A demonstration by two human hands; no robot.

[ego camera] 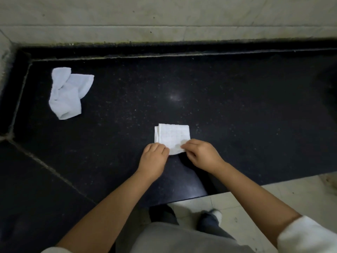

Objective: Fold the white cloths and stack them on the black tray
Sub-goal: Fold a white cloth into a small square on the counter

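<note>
A small folded white cloth [172, 136] lies on the black stone counter [237, 106] near its front edge. My left hand [154, 158] pinches the cloth's near left corner with curled fingers. My right hand [201, 155] pinches its near right corner, and that near edge is lifted a little off the counter. A second white cloth [68, 92], loosely crumpled, lies at the far left of the counter. No black tray can be told apart from the dark surface.
A pale marble wall [164, 17] runs along the back of the counter. A diagonal seam [47, 167] crosses the counter's left part. Below the front edge is a light tiled floor [273, 196], where my shoes show.
</note>
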